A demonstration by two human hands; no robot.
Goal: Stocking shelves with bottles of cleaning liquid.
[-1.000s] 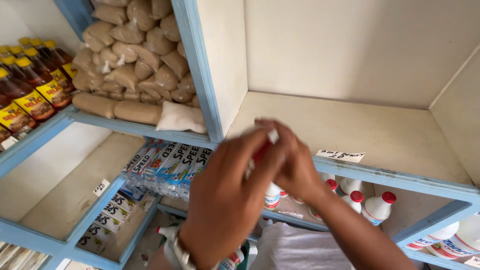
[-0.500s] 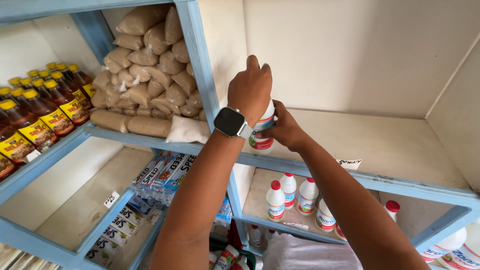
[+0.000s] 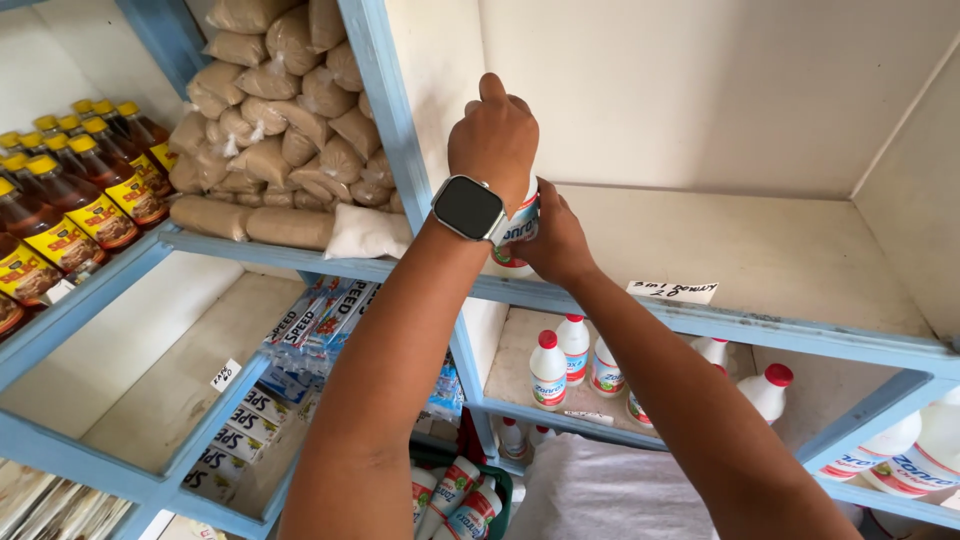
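Both hands grip a small white plastic bottle with a blue-and-red label [image 3: 515, 232] at the left front of the pale shelf [image 3: 760, 250] — the left hand [image 3: 495, 135] closes over its top, the right hand [image 3: 550, 240] wraps its side. It looks light, stiff and smooth; the body seems the surest hold. The blue wooden upright [image 3: 385, 110] stands close — brown paper sacks [image 3: 280, 110] lie beyond, similar red-capped bottles [image 3: 560, 360] below.
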